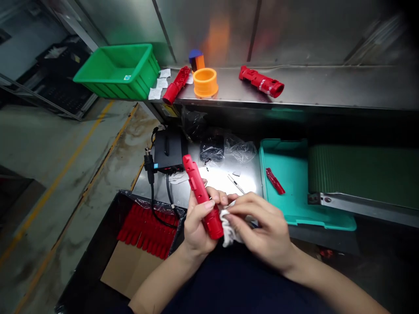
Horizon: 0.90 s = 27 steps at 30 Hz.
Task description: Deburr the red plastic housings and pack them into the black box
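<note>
My left hand (199, 226) is closed around a red plastic housing (200, 187), which is held tilted with its narrow end up and its round wide end toward me. Pinched in my right hand (262, 226) is a crumpled white cloth (229, 229), close against the lower right side of the housing. The fingertips of both hands come close together there, and they hide part of the cloth. Just beyond my hands, a thin pen-like tool (236, 184) lies on the metal worktop (212, 172).
Red housings (178, 85) and an orange ring (205, 83) sit on the shelf beside a green bin (114, 72). A black box with cable (168, 148) stands left. A black crate (88, 244) holds several red parts. A teal tray (294, 174) lies under a green conveyor (363, 174).
</note>
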### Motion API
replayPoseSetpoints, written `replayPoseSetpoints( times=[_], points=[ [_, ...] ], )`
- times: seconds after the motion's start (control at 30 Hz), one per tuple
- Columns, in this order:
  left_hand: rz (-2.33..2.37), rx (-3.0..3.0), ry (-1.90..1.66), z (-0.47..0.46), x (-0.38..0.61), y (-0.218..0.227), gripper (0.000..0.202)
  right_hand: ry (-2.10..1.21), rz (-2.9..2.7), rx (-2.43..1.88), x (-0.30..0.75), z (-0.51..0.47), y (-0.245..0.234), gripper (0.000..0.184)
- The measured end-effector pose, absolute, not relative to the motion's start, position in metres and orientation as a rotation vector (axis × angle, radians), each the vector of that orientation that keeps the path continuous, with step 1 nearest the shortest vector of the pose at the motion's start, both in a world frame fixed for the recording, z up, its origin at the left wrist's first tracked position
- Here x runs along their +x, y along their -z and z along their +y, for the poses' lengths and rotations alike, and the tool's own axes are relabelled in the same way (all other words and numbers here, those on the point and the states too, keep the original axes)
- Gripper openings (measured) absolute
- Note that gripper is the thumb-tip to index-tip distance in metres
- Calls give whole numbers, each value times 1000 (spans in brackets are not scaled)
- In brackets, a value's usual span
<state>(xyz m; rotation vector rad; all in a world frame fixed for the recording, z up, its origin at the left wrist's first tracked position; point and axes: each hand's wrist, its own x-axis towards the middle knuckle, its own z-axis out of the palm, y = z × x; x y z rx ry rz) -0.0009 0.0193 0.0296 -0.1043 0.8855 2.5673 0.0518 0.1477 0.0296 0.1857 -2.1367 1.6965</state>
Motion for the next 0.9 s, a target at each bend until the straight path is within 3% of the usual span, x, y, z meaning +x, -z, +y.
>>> replayPoseSetpoints(
  times=[0.23, 0.53, 0.9],
  points=[
    [708, -44, -2536, 12, -6, -29, 36, -1787, -2124, 44, 60, 160, -21, 11],
    [889, 142, -2349, 8, 3, -25, 53, -1715, -1982, -62, 60, 172, -27, 15],
    [1066, 275, -2045, -8, 20, -10, 61, -2024, -1980, 17, 12, 166, -63, 20]
  ],
)
